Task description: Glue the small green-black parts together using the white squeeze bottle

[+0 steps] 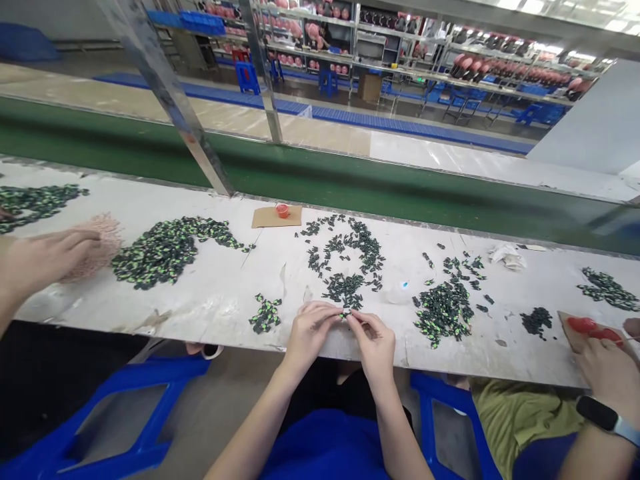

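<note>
The small dark piece with a little bright green [345, 313] is between the fingertips of both hands, over the near part of the white flat bench [215, 307]. The left hand [311, 330] and the right hand [374, 341] make a narrow grip, pinching this piece from its two sides, probably because so small a thing must be steadied by one hand for the other. The fingers cover much of it, so I cannot tell its exact form. Just beyond the grip lies a loose heap of small dark pieces [344, 287], and behind it such pieces spread into a rough ring [370, 247]; I think they are there to be within short reach. Near, to the left of the grip, is a little dark-and-green heap [265, 313]; to the right, farther off, a larger dark-and-green heap [444, 310]. The gaps perhaps keep the groups from mixing. Beyond and left of the grip, a small red cup [283, 211] stands on a flat brown cardboard [263, 217], which may protect the surface from drips. Well to the left, a co-worker's hand [55, 253] is at a pale pink heap [107, 243]; well to the right, another co-worker's hand [605, 367] is beside shiny red objects [583, 325].
</note>
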### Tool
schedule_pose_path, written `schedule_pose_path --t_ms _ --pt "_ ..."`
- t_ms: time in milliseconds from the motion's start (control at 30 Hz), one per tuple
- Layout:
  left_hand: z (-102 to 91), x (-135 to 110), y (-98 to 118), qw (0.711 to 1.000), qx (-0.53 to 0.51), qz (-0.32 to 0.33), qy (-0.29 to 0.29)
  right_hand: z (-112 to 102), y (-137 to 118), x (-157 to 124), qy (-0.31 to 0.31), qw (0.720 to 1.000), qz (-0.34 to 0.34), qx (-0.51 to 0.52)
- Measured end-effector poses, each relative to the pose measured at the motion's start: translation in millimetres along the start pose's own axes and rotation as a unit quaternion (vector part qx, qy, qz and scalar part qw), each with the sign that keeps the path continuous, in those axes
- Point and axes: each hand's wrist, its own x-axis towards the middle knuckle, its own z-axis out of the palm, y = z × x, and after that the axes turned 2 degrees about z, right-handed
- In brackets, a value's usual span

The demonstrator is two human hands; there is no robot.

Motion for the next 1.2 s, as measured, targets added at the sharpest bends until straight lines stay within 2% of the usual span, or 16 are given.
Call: schedule_pose_path --t_ms 100,333,467,667,833,967,1200 --pt "-0.6 1 3 1.0 0.014 0.011 -0.008 -2 1 2 -0.016 1.0 0.007 0.021" --pt "-0.4 2 6 0.994 0.078 0.067 -0.03 -6 -2 4 -0.04 0.988 0.111 0.096" --pt "-1.8 2 9 0.99 0.112 0.081 -0.041 -5 -2 4 -0.04 0.989 0.087 0.11" --pt "-2.9 2 14 0.985 0.145 0.056 -0.073 -7 -1 1 -0.062 0.991 0.056 0.107" --pt "-3.1 2 22 0.982 0.158 0.047 -0.088 -8 2 -2 -0.043 0.993 0.038 0.107" --pt "-2.2 3 27 0.981 0.163 0.051 -0.087 -8 4 -3 -0.024 0.992 0.048 0.111" --pt "1.5 -2 26 0.979 0.174 0.064 -0.081 -8 3 -4 -0.027 0.995 0.029 0.09"
